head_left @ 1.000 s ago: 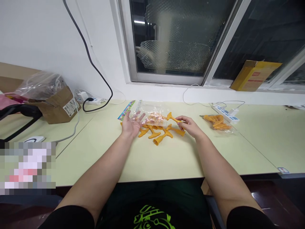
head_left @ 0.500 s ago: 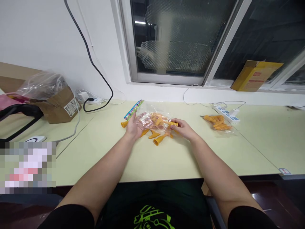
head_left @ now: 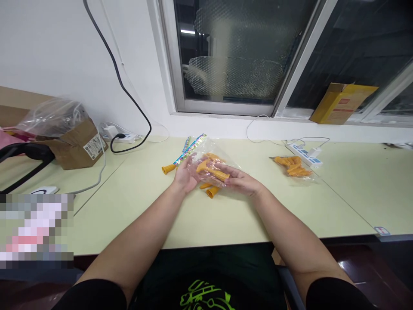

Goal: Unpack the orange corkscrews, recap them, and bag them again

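Note:
A clear plastic bag (head_left: pixel 230 160) with a colourful printed header strip (head_left: pixel 190 149) spans the space between my hands above the table. In it lies an orange plastic toy hammer (head_left: pixel 211 171), its handle pointing right. My left hand (head_left: pixel 186 177) grips the bag's left side below the header, fingers partly behind the film. My right hand (head_left: pixel 243 181) is closed around the hammer's handle end; whether its fingers are inside or outside the film I cannot tell. Under the bag are more orange toy pieces, including a flared handle (head_left: pixel 212 192), and another handle (head_left: pixel 168 169) pokes out at the left.
Right of my hands lies a second clear bag of orange toy pieces (head_left: pixel 293 167), beside a power strip (head_left: pixel 305 155). An open cardboard box (head_left: pixel 75 148) stands at the left. A yellow carton (head_left: pixel 343 104) leans at the window. Cables run along the wall.
The toy hammer has moved left and further into the bag with my right hand. The bag and header have shifted, uncovering a second printed strip behind.

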The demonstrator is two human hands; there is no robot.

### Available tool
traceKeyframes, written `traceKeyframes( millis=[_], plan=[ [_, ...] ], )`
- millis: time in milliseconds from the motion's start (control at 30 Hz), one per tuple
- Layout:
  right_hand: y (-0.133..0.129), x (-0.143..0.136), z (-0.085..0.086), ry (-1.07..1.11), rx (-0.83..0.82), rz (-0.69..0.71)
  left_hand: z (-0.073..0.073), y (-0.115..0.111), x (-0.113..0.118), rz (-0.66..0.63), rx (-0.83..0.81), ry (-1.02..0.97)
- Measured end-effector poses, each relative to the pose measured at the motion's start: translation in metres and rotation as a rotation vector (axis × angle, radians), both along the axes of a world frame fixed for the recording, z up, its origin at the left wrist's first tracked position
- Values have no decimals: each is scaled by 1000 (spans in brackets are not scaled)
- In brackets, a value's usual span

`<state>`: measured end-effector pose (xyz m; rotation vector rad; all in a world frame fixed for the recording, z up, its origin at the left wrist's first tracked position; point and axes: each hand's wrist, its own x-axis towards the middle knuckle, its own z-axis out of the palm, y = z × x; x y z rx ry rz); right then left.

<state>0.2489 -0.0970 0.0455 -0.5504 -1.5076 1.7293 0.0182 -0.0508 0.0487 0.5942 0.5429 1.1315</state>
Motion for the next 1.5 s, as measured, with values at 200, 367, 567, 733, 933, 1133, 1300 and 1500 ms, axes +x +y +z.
traceKeyframes(
  millis=[200, 367, 567, 733, 933, 1133, 1300, 1500],
  plan=[
    [11, 6, -10, -86, 171, -388, -1, 6, -9, -65, -46, -34],
    [17, 10, -13, -51, 223, -638, 4, 4, -12, -21, -61, -6],
    [12, 3, -17, -40, 56, -338, 4, 0, -8, -77, -27, 19],
    [10, -8, -21, -50, 72, -314, 4, -3, -3, -179, -29, 8],
    [13, -13, -25, -233, 96, -619, 5, -5, 0, -150, -53, -3],
    [13, -14, -30, -311, 219, -564, 3, -7, 5, -154, -42, 23],
    [4, -4, -10, -253, 332, -393, 7, -1, -4, -76, -60, -23],
    [6, 58, 9, -452, 378, -916, 12, 5, -17, 20, -114, -64]
  ],
)
